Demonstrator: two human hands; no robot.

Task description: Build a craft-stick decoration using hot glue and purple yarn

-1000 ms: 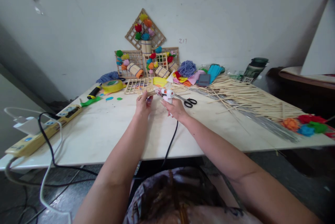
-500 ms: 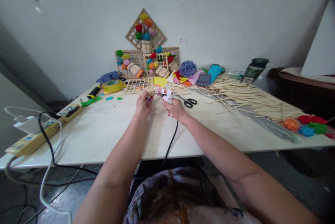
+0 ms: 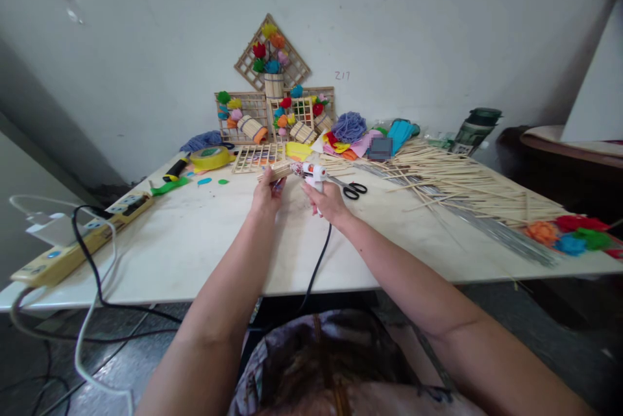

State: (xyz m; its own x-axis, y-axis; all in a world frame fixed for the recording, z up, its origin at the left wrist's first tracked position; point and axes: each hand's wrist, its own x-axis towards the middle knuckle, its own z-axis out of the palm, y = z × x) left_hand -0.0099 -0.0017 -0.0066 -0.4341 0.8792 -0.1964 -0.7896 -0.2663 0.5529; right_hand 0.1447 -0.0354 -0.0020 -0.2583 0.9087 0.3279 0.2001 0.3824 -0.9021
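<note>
wrapped around the handle of a white pistol-shaped glue gun with orange-red marks, the right hand is closed on it, while the left hand pinches a small piece of pale wooden sticks between thumb and fingers. the glue gun is just above the middle of the white tabletop, its reddish patterned front end pointing left at the stick piece; whether the two touch, i cannot tell. a thin black cord runs down from below the right hand and over the near edge.

just right of the glue gun lies a pair of black-handled scissors. behind the left hand is a flat lattice of pale sticks, with a wide yellow roll of tape to its left. further left are a yellow-and-black knife-like tool and a bright green strip, and nearer the left edge a long cream power strip. a broad spread of loose pale sticks covers the right side, beside a bundle of thin grey rods. against the wall, a diamond-shaped wooden lattice carries colourful flowers above other decorated panels.
</note>
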